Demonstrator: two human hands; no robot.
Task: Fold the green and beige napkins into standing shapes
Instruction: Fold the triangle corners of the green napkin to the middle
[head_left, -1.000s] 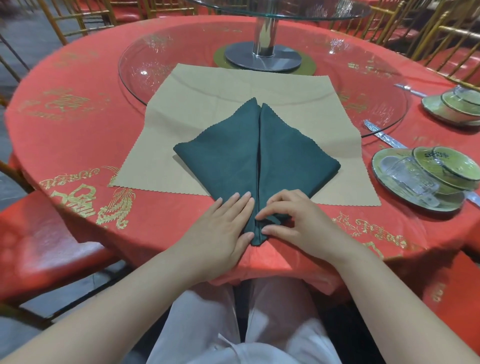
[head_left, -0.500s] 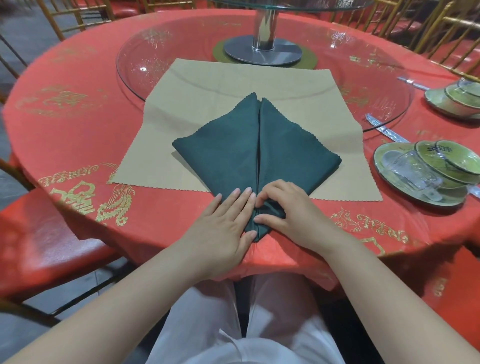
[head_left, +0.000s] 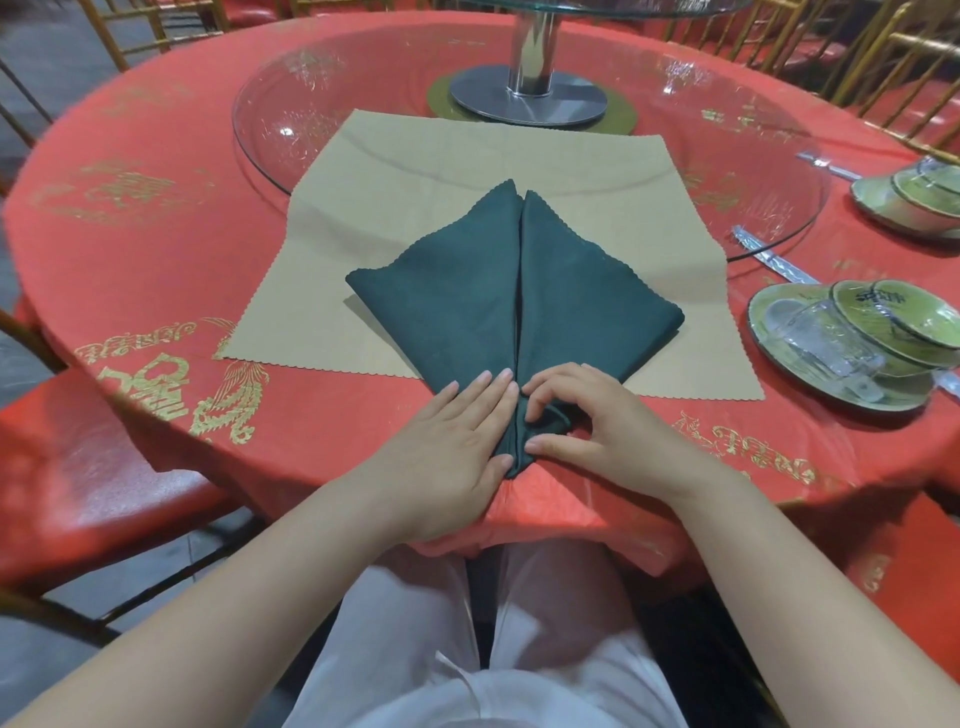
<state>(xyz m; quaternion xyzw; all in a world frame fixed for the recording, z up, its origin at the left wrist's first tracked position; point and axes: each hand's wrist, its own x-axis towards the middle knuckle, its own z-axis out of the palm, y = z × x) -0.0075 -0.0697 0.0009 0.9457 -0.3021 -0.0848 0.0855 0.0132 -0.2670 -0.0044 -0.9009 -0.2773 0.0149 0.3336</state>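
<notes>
Left hand (head_left: 447, 441) flat, right hand (head_left: 597, 426) grip pinching green napkin (head_left: 514, 291) atop beige napkin (head_left: 415, 171); plates (head_left: 831, 374) right.

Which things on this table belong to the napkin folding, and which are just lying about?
In the job:
dark green cloth napkin
flat beige cloth napkin
left hand
right hand

Lying about:
round glass turntable
green plate and bowl setting

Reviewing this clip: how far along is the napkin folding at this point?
Done: the green napkin is folded flat into a kite shape with a centre seam.
In hand: the left hand presses its near tip flat while the right hand pinches and rolls that tip.
Left: nothing stands yet; the beige napkin lies unfolded underneath.
</notes>
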